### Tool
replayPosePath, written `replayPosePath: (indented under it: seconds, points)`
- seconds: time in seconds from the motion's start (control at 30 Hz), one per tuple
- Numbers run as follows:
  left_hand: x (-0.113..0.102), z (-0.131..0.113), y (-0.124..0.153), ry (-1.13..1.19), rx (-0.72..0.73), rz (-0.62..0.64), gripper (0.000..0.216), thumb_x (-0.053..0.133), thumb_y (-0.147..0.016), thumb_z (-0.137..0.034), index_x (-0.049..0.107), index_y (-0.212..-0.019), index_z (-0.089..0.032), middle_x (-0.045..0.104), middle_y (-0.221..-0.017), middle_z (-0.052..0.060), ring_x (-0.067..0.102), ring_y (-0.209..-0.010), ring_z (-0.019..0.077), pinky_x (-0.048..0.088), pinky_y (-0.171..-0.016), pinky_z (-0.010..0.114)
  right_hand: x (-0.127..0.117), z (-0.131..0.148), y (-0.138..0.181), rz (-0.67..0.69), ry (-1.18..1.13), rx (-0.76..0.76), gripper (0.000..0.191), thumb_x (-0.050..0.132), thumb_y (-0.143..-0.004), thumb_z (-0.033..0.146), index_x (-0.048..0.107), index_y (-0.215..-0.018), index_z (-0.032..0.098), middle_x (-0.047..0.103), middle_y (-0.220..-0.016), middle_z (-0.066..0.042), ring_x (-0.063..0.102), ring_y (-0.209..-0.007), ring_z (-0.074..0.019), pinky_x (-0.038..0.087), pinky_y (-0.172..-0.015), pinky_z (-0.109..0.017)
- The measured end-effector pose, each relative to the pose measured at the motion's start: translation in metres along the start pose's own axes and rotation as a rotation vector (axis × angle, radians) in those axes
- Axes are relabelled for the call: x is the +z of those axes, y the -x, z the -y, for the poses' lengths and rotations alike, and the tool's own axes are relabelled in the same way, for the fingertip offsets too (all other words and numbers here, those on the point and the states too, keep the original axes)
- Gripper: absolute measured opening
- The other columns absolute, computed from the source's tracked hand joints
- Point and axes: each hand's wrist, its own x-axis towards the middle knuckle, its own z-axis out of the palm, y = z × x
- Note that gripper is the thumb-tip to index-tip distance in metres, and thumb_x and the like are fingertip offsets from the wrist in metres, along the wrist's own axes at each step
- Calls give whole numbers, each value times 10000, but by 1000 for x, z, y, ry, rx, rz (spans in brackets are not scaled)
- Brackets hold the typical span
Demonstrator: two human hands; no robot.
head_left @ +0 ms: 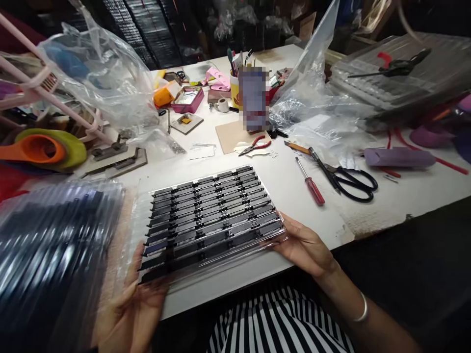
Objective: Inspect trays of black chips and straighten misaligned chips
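A clear tray [235, 253] is held between the two hands, just over the near part of the white table [283, 184]; whether its far edge is resting there cannot be told. Its near left corner is gripped by the left hand [130, 314], with the fingers up along the side, and its right end is held by the right hand [307, 247]. Between the two grips, dark pinned parts [215, 237] are laid out in rows over nearly the whole tray. The laying-out is therefore judged to be largely done here, though it cannot be told whether every slot is filled. The tray has not yet been let go.

Just left of the left hand, a blurred stack of trays [55, 240] with dark contents is seen; whether these are finished or left to be handled cannot be told. To the right of the tray and beyond the right hand, a red-handled screwdriver [313, 189] and black scissors [326, 171] are left lying, ungripped. Farther beyond the grip, red-handled pliers [262, 145] are laid near a piece of board [228, 135], with a yellow mug [234, 90] of pens behind them.
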Motion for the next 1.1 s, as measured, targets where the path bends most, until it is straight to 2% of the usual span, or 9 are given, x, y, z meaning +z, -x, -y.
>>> replayPosePath:
  seconds: [0.3,0.5,0.67,0.9,0.97,1.1]
  points:
    - [1,3,-2,-31,8,-5,541,468,-834,-260,449,-1375,-268,542,-1360,27,556,-1188,239,560,-871,326,2,2,2,8,40,-3,348,483,-928,197,548,-1270,196,628,-1198,-65,606,-1004,-160,467,-958,-356]
    - [2,1,0,-34,19,6,542,466,-832,-256,449,-1374,-277,571,-1330,25,540,-1206,261,503,-970,414,3,0,3,1,69,-18,327,536,-915,238,577,-1238,209,642,-1168,-57,611,-980,-152,466,-954,-347]
    - [5,1,1,-50,29,-41,520,464,-834,-251,475,-1354,-271,591,-1310,20,560,-1186,231,548,-901,331,2,-1,2,-3,112,-49,279,503,-940,267,621,-1178,183,659,-1129,-71,608,-980,-158,459,-946,-329]
    - [8,2,-1,-62,17,-88,497,468,-826,-247,514,-1319,-276,602,-1299,16,559,-1186,226,571,-856,319,1,-2,1,-32,150,-74,272,531,-928,317,652,-1122,170,669,-1090,-82,609,-983,-184,451,-949,-371]
    - [9,2,0,-52,29,-68,481,466,-837,-252,521,-1314,-262,599,-1303,26,562,-1181,236,569,-861,331,2,-2,1,-35,145,-68,273,528,-929,325,652,-1121,175,669,-1088,-80,603,-1004,-188,448,-955,-370]
    - [8,1,1,-19,35,-18,468,470,-846,-225,525,-1303,-314,612,-1285,2,564,-1177,244,559,-881,384,2,-3,2,-42,146,-75,268,495,-945,311,645,-1129,186,650,-1143,-73,583,-1054,-185,444,-971,-360]
